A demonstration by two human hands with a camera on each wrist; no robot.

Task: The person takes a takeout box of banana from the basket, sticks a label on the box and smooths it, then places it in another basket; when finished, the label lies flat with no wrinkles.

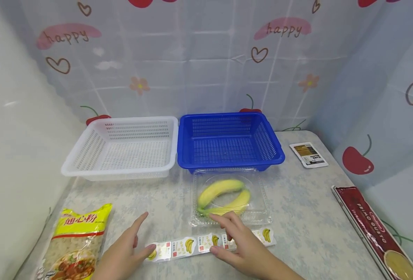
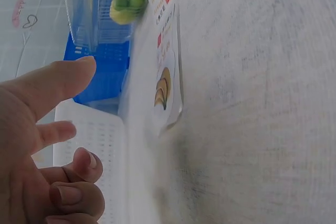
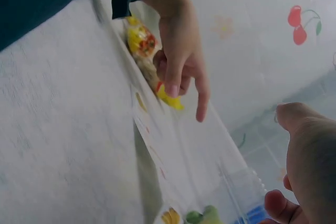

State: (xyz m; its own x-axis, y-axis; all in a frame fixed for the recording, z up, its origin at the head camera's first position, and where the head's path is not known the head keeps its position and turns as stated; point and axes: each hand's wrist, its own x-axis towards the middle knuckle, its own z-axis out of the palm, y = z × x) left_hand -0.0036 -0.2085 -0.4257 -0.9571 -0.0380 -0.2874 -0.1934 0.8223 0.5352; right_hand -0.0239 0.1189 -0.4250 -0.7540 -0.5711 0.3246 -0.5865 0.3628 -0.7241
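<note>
A strip of joined white sachets or labels with banana pictures [image 1: 182,247] lies across the near part of the table. Above its left end hovers my left hand [image 1: 124,249], thumb and index finger spread and the other fingers loosely bent. My right hand [image 1: 243,245] is held over the strip's right half, index finger and thumb apart, with nothing seen between them. Just beyond the strip, two yellow-green bananas [image 1: 220,188] sit in a clear plastic clamshell box [image 1: 260,194]. In the left wrist view, the strip [image 2: 167,77] lies apart from the left hand [image 2: 31,145].
Behind stand a white basket [image 1: 150,173] and a blue basket [image 1: 227,165], side by side. A yellow-topped food bag [image 1: 78,241] lies at the left. On the right are a small white packet [image 1: 308,154] and a long dark red pack [image 1: 371,225]. Printed curtains surround the table.
</note>
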